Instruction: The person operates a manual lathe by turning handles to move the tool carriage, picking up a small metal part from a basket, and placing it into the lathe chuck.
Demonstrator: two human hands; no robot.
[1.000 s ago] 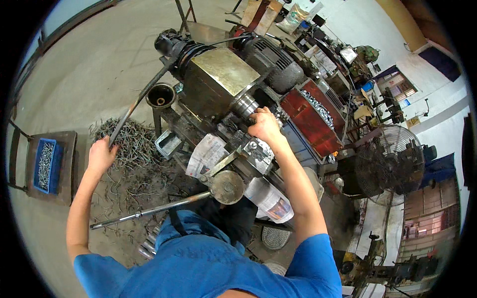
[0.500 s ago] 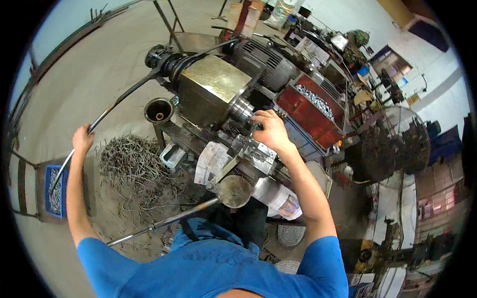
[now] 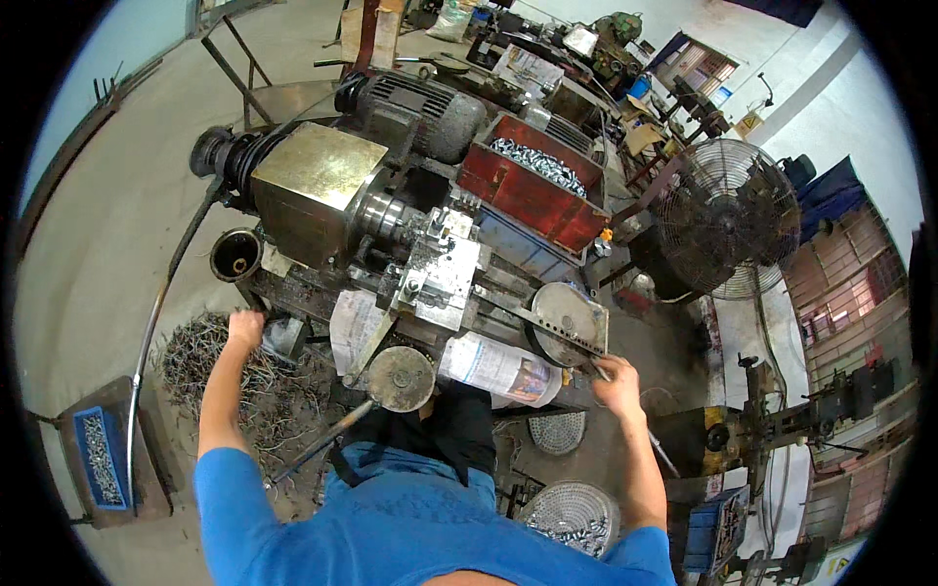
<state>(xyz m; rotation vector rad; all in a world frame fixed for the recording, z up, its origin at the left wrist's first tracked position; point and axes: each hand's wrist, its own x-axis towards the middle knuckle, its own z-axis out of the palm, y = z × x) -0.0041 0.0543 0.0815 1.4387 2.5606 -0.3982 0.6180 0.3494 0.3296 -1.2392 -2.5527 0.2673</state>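
A metal lathe fills the middle, with its boxy headstock (image 3: 320, 166), a bright round chuck (image 3: 386, 217) and a block-like tool slide (image 3: 442, 278). My left hand (image 3: 246, 330) is closed beside a small metal box (image 3: 285, 337), above a heap of curly metal shavings (image 3: 191, 361). What its fingers hold, if anything, I cannot make out. On the right, my right hand (image 3: 618, 383) is closed around a thin metal rod (image 3: 666, 457). A flat bar with a row of holes (image 3: 557, 330) ends just beyond its fingers.
A red bin of small metal parts (image 3: 528, 186) stands behind the lathe, and a large caged fan (image 3: 728, 215) on the right. A blue crate of parts (image 3: 101, 459) sits at lower left, near a long curved rod (image 3: 156, 313). Round trays (image 3: 576, 503) lie lower right.
My left hand has let go of the long rod and moved right, to the small metal box. My right hand has left the chuck and gripped the thin rod. The view has shifted rightward.
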